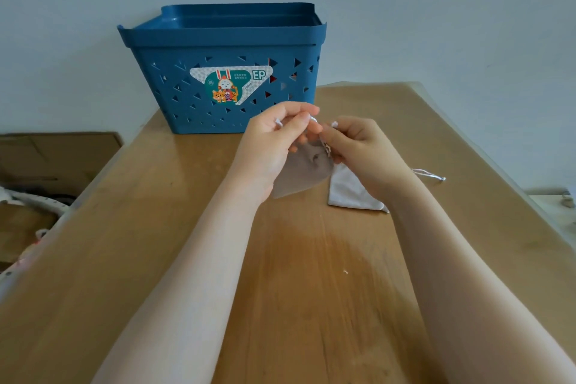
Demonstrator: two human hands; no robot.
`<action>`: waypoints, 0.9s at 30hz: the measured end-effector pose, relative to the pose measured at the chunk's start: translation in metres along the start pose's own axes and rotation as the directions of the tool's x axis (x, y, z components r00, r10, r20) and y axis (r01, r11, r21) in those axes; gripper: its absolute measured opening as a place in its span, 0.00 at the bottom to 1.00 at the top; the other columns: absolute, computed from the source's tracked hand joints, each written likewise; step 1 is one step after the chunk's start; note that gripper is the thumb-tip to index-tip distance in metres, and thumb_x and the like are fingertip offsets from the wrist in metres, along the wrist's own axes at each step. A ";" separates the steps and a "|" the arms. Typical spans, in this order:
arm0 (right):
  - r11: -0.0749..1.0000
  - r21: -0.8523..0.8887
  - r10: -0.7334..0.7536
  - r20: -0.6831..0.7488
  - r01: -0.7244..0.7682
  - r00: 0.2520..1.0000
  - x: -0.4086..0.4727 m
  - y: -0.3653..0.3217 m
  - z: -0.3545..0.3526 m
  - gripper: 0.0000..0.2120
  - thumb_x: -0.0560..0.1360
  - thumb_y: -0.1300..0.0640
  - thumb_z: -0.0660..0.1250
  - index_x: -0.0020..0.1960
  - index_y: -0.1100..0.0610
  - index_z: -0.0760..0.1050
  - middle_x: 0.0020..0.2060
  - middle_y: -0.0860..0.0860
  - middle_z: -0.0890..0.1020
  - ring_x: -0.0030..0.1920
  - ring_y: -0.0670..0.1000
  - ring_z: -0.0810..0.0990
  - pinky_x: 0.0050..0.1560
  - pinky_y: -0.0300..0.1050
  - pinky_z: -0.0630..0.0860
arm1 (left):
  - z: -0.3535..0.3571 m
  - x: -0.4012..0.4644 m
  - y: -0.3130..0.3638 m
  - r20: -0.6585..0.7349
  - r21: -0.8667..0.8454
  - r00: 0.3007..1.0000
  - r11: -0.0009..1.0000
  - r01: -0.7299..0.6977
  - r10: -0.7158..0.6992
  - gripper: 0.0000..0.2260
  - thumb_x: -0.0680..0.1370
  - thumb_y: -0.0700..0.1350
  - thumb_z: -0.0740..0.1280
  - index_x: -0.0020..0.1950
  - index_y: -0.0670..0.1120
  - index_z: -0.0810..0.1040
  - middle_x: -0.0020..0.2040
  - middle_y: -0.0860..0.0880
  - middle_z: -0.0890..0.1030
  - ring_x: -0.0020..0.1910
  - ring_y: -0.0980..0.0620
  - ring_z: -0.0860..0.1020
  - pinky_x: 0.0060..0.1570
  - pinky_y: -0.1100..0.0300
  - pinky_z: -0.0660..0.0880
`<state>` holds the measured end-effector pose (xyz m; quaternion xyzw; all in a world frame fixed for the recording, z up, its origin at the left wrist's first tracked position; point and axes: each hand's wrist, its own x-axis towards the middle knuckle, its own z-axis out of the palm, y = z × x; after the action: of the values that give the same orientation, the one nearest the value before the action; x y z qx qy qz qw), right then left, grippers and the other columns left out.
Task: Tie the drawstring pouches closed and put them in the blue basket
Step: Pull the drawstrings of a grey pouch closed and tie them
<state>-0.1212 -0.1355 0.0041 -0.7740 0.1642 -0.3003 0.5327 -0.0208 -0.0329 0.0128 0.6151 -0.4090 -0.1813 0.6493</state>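
- Toward the far edge of the bench (149, 259), just in front of the blue basket (224, 40): both hands raised a little off the wood, working the cord of one pouch.
- Left hand (274, 140): fingers curled, pinching a white cord end (278, 123) that pokes out between thumb and forefinger.
- Right hand (355, 146): fingers likewise curled, pinching the other white cord end (334, 124) near its fingertips.
- Grey-brown pouch (302, 171): hanging from the cords directly below and between the two hands, neck gathered at the fingertips, lower corner down near the bench surface; touching the wood or just clear of it, hard to tell from this angle.
- White pouch (349, 190): lying flat on the bench under the right wrist, partly hidden by it, its own loose drawstring (430, 174) trailing toward the right edge; seemingly not yet tied.
- Step in hand, by the look of it: knotting the grey-brown pouch's cord.
- For a good knot: draw both ends apart evenly so the neck stays cinched, keep the crossing close against the gathered fabric, and hold tension on one end while looping the other, or the mouth will slacken.
- Best kept low and centred, so the pouch does not swing and twist the cords.
- After that: a short lift forward over the basket's near rim, then the white pouch.
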 end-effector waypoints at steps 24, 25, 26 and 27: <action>0.852 0.512 0.136 -0.017 -0.109 0.991 0.004 -0.001 -0.007 0.14 0.82 0.60 0.53 0.47 0.61 0.77 0.28 0.50 0.71 0.29 0.47 0.68 0.33 0.39 0.72 | 0.018 -0.002 -0.010 -0.013 0.076 0.996 0.993 0.086 -0.085 0.10 0.79 0.44 0.63 0.38 0.47 0.77 0.36 0.51 0.77 0.37 0.57 0.74 0.40 0.67 0.69; 0.863 0.492 0.156 -0.040 -0.117 0.987 0.004 0.000 -0.009 0.14 0.82 0.60 0.54 0.47 0.61 0.77 0.28 0.49 0.72 0.29 0.47 0.68 0.34 0.39 0.72 | 0.016 -0.001 -0.009 0.014 -0.046 0.991 0.990 0.137 -0.137 0.12 0.77 0.45 0.62 0.34 0.48 0.75 0.37 0.51 0.76 0.38 0.55 0.73 0.43 0.63 0.68; 0.878 0.461 0.174 -0.060 -0.127 0.983 0.005 0.001 -0.012 0.14 0.82 0.60 0.54 0.47 0.60 0.78 0.28 0.49 0.73 0.29 0.46 0.69 0.35 0.40 0.72 | 0.015 -0.001 -0.009 0.063 -0.131 0.985 0.977 0.166 -0.159 0.13 0.76 0.46 0.61 0.31 0.49 0.73 0.38 0.51 0.76 0.39 0.54 0.72 0.46 0.59 0.67; 0.896 0.423 0.180 -0.072 -0.134 0.981 0.005 0.002 -0.014 0.14 0.82 0.60 0.54 0.47 0.59 0.78 0.28 0.48 0.74 0.29 0.46 0.70 0.36 0.40 0.73 | 0.014 -0.001 -0.007 0.121 -0.175 0.980 0.968 0.180 -0.161 0.14 0.75 0.46 0.60 0.28 0.50 0.71 0.39 0.50 0.76 0.40 0.53 0.72 0.47 0.56 0.66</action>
<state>-0.1262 -0.1497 0.0072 -0.6094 0.1872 -0.3261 0.6980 -0.0300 -0.0424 0.0043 0.5745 -0.3697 -0.3059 0.6631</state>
